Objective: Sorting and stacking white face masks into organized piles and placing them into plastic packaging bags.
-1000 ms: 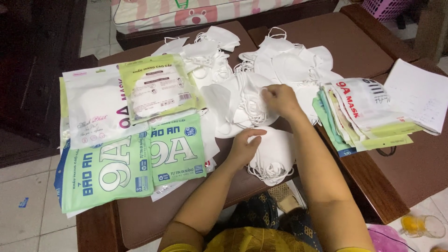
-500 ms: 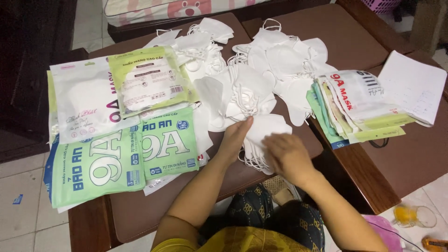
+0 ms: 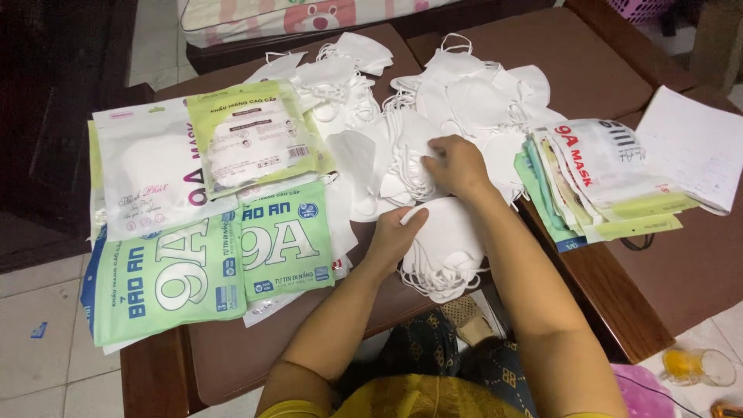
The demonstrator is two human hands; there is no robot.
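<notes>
Now the right hand (image 3: 458, 164) has come back up from the small stack of masks (image 3: 445, 248) near the bench edge to the loose heap of white masks (image 3: 433, 116) just beyond that stack, so another mask seems about to be picked out; its fingers are curled narrow on a folded mask at the heap's near side. The left hand (image 3: 395, 236) has stayed on the stack's left edge, fingers loosely bent and pinching the top mask; the stack lies between both forearms. The masks are soft, matte white fabric, cup-folded with thin elastic loops; left of the stack lie glossy green and white printed pouches (image 3: 209, 255), flat and rectangular; right of it sits a fanned pile of empty pouches (image 3: 604, 186), then a white paper sheet (image 3: 693, 147); the bench (image 3: 588, 62) is smooth brown wood.
</notes>
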